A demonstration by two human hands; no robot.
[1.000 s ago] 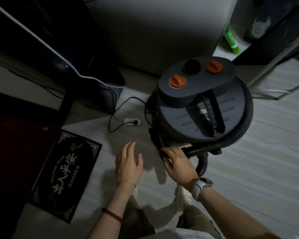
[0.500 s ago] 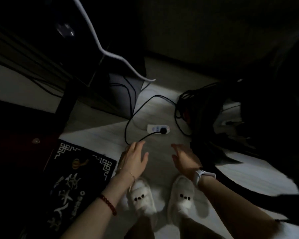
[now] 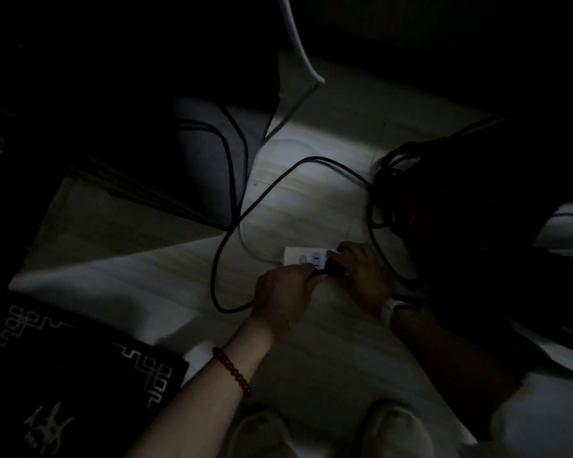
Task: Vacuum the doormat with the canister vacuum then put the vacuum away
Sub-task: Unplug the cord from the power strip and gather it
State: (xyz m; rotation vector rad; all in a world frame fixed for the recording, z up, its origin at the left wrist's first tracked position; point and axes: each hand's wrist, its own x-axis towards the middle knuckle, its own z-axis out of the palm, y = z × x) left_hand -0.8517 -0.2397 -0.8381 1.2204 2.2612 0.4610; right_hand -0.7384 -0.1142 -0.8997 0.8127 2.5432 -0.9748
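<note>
Both arms reach down to a white power strip (image 3: 306, 257) on the pale floor. The left hand (image 3: 283, 299), fingers curled, grips the black cord (image 3: 220, 259) just behind the black plug (image 3: 334, 268), which sits at the strip's near edge. The right hand (image 3: 364, 276) rests on the strip's right end, fingers bent over it; its grip cannot be told in the dark. The vacuum (image 3: 477, 200) stands in shadow right of the strip; the doormat (image 3: 76, 375) lies well left of it.
</note>
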